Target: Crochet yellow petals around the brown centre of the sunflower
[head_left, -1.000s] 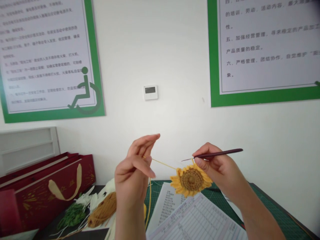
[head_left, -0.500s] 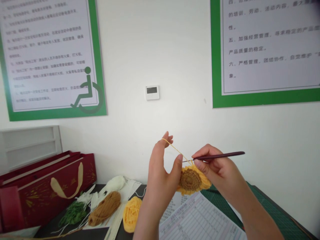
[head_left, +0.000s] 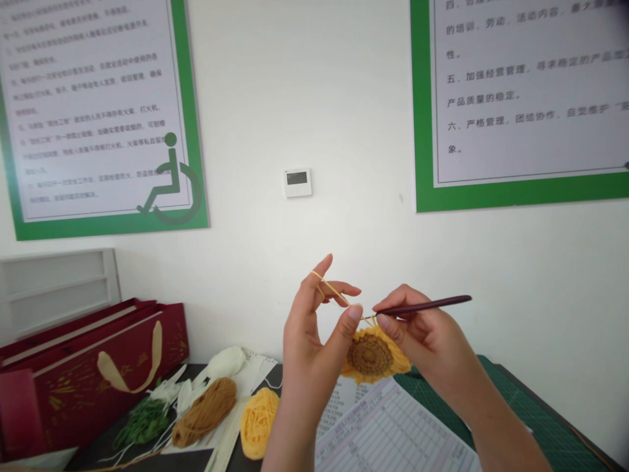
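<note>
A crocheted flower [head_left: 369, 356] with a brown centre and yellow edge hangs between my hands, above the papers. My left hand [head_left: 319, 334] pinches its upper left edge near the thumb, and a yellow strand [head_left: 335, 288] runs from the raised index finger down to the work. In my right hand [head_left: 422, 328] is a dark crochet hook [head_left: 425, 305], gripped between thumb and fingers. The hook's thin tip points left, at the flower's top edge among yellow loops.
On the table lie a yellow yarn ball [head_left: 259, 423], a brown skein [head_left: 205, 412], green yarn [head_left: 142, 423] and white yarn [head_left: 227, 361]. A red gift bag [head_left: 98, 380] stands left. Printed sheets [head_left: 393, 432] and a green cutting mat [head_left: 521, 406] lie below my hands.
My left hand has tilted, and its other fingers now show more spread below the index finger. Hook, flower and right hand have shifted slightly left.
</note>
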The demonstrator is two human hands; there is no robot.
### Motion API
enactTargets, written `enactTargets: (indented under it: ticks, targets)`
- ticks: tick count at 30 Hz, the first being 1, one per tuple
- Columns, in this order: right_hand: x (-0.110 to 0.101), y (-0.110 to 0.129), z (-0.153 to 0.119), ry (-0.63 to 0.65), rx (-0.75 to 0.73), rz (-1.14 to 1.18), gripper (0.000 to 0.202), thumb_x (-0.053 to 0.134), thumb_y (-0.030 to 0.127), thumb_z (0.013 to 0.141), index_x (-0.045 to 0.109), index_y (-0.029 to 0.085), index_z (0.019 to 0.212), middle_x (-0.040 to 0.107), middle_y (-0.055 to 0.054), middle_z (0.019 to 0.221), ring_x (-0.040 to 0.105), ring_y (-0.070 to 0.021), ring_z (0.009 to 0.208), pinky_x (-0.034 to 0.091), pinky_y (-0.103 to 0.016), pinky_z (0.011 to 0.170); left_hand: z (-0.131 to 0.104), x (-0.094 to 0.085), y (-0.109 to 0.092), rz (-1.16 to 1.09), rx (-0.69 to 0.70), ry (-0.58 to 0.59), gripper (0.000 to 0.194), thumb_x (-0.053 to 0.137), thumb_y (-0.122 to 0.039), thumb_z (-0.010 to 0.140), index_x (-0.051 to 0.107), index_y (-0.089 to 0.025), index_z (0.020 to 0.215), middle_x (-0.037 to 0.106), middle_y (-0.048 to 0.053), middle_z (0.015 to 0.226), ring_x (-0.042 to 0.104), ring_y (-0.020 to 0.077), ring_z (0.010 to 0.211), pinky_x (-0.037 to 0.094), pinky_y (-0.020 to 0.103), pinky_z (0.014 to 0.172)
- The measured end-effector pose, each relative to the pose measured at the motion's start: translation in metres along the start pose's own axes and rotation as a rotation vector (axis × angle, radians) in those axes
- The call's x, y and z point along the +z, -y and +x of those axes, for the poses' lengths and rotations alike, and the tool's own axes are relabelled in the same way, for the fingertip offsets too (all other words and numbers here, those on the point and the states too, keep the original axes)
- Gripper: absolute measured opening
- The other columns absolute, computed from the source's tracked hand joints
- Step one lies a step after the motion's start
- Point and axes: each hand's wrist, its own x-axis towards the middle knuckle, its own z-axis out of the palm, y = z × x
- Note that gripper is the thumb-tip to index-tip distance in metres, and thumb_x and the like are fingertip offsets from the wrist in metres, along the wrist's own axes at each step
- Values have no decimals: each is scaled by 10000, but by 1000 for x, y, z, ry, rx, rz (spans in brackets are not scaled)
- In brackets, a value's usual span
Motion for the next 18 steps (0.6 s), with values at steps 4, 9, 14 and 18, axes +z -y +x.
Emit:
enactTargets:
  ticks: [4,9,14,18]
  targets:
    - [-1,-2,-1,-6,12,-10,184,664,405,983,643,227,937,585,12,795,588,-143,717,450,-253,634,3,-19,-10,-38,28,107,409,562,-443,1023,722,-262,693,699,65,995,615,284,1098,482,418,873]
    - [-6,-4,-3,0,33,-26,198,651,435,988,633,240,957,583,19,781,570,-134,683,422,-243,591,7,-41,-11,258,154,65,545,627,-292,983,522,-223,453,655,67,906,516,287,953,382,469,859]
    - [-4,-6,-1,12,-2,-60,193,643,422,992,646,231,958,613,-5,816,615,-153,722,477,-251,621,7,-37,-8,540,259,8,151,724,-171,906,812,-291,879,737,75,1064,462,303,967,360,480,889]
    - [0,-7,0,-35,-12,6,181,657,423,983,652,243,963,633,-5,804,612,-155,710,487,-254,614,0,-20,-8,376,171,176,579,696,-222,960,537,-350,1502,711,60,1328,571,275,1170,449,452,1004]
